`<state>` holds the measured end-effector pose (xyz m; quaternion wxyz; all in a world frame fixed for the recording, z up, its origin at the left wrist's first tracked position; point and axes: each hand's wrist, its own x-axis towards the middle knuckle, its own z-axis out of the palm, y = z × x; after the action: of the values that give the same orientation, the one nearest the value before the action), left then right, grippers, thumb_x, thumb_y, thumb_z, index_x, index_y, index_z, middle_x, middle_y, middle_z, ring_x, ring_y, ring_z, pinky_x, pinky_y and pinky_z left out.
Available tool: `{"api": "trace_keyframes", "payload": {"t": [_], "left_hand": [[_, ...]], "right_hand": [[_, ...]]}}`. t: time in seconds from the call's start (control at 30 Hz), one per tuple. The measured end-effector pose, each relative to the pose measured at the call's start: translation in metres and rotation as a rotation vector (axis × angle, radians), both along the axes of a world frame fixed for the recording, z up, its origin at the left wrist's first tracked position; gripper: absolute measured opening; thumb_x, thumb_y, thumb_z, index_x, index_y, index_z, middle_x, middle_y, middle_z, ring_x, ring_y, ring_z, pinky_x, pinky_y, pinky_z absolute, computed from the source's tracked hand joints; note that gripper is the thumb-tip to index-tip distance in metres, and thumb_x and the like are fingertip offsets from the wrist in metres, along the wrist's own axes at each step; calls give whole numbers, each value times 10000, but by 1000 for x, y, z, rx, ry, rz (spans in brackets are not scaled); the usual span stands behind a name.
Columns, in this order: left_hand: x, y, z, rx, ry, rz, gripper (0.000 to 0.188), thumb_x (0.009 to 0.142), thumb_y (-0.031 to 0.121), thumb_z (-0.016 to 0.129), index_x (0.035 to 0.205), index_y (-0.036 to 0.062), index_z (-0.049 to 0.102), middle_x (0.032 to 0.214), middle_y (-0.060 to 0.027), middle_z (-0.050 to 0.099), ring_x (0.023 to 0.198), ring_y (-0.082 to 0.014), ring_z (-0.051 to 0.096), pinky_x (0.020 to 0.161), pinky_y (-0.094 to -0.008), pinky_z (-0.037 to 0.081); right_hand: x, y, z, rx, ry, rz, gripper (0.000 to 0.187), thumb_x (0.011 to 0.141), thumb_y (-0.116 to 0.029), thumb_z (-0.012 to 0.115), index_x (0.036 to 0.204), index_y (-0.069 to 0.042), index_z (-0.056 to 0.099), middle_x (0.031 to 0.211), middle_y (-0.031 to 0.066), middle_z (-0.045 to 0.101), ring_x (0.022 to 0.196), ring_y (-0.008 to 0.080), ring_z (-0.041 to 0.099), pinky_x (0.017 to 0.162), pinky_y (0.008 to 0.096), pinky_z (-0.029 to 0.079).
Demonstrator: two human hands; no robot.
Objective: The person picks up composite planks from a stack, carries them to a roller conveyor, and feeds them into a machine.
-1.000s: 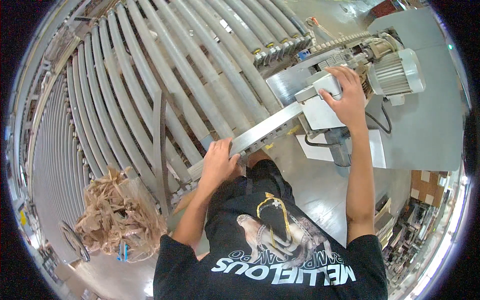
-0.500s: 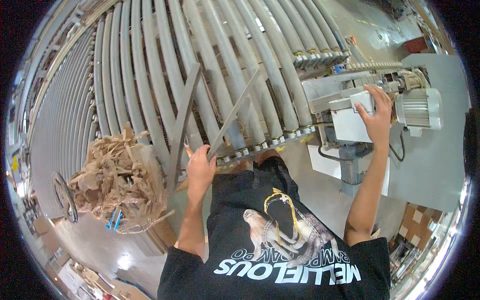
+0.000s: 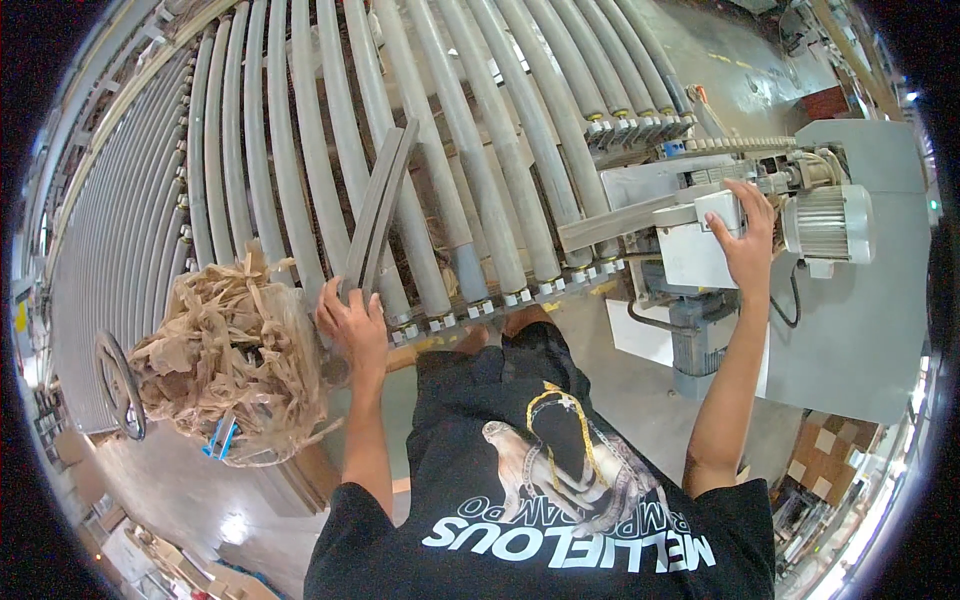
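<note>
Two long flat grey strips (image 3: 377, 200) lie side by side, slanting across the rollers. My left hand (image 3: 352, 325) is at their near ends, its fingers closed around them; the exact grip is partly hidden. On the right, my right hand (image 3: 748, 235) rests on a white box-shaped machine housing (image 3: 693, 255), thumb and fingers spread apart over its top. Another grey strip (image 3: 610, 224) sticks out leftward from the machine, beside the housing, over the roller ends.
The roller conveyor (image 3: 310, 140) fills the far side. A clear bag of crumpled brown strips (image 3: 230, 360) stands at left, near a handwheel (image 3: 122, 385). A finned motor (image 3: 830, 230) and grey panel (image 3: 860, 330) sit at right.
My left hand has moved left and brought its strip alongside the other one. A further strip now juts out from the machine. My right hand stays at the housing.
</note>
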<state>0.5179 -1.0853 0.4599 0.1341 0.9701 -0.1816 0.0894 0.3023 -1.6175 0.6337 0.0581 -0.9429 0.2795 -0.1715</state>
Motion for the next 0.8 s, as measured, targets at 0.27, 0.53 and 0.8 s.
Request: {"api": "trace_keyframes", "payload": {"t": [0.27,0.53,0.8], "left_hand": [[6,4,2,-124,154,46,256,940,186,767,1082,-9,677,1435,-168,521,1304,-415,540,1083,-523,455],[3,5,-4,-228,247,181,597,910,208,778,1430,37,540,1480,-179,507,1335,-419,533,1103,-513,451],[5,-107,6,-263,114,-138,722,873,266,811,1491,30,522,1446,-218,570,1375,-417,503,1191,-522,362]], "right_hand": [[-1,-3,-1,-25,11,19,570,847,-261,853,1382,-175,676,1445,132,622,1424,360,483,1200,489,379],[3,3,3,-37,-13,27,581,833,-248,858,1379,-164,678,1421,122,637,1396,351,505,1196,472,378],[6,2,4,-66,-5,56,551,807,-266,868,1321,-172,692,1351,113,664,1347,363,537,1165,468,415]]}}
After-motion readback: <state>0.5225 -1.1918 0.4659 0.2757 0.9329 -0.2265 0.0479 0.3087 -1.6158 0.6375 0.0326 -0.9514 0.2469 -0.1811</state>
